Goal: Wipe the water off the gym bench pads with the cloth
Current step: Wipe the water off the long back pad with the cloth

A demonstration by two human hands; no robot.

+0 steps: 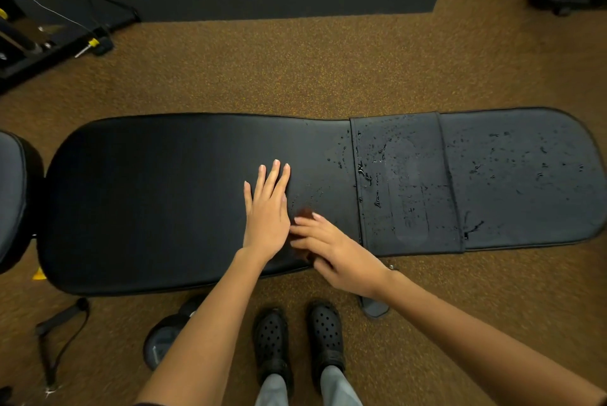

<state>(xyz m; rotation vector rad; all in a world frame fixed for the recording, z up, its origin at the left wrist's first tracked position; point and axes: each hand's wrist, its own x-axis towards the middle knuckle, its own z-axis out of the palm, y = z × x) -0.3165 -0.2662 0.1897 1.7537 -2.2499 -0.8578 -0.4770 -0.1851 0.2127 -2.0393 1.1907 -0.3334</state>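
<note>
R hand point(341, 257) at near edge of bench pad point(164, 202), fingers point(305, 220) together, pressed flat on a brownish cloth point(305, 212), mostly hidden under them. L hand point(267, 208) just beside it, palm down, fingers spread slightly, holding nothing. Pad's long axis runs L–R. Water beads point(377, 172) lie to the R of both hands, over strap section & far R end. R hand nearer; next sweep prob goes rightward.

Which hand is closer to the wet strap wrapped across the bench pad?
The right hand. It lies just left of the strap, near its front edge. The left hand rests flat on the bench pad, farther from it.
</note>
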